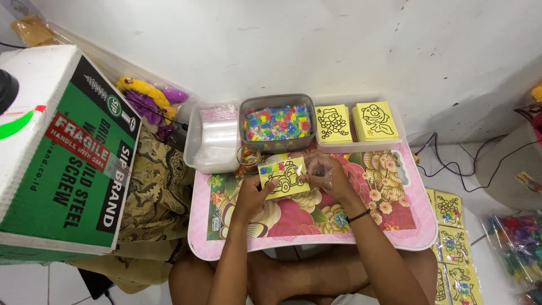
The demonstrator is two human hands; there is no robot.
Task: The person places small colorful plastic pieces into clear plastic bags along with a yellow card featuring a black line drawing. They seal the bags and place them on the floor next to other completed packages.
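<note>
White wall corner, tiled floor; the person sits cross-legged behind a low pink lap table (pixel 406 237) with a floral top. Both hands are together over its far half, clamped on one yellow card (pixel 283 176) printed with a black outline of a car: left hand (pixel 252 195) grips the lower left edge, right hand (pixel 327 174) pinches the right edge, apparently with a clear sleeve there, though the film is hard to make out. Behind the card: a grey tub of coloured pieces (pixel 276 122), a clear tray of plastic bags (pixel 213 135), and a tray with two stacks of yellow cards (pixel 355 122). Finished packets (pixel 451 237) lie on the floor at right. Judgement: the step goes best with the card held flat and square, the left thumb steadying while the right works the edge, avoiding bent corners.
</note>
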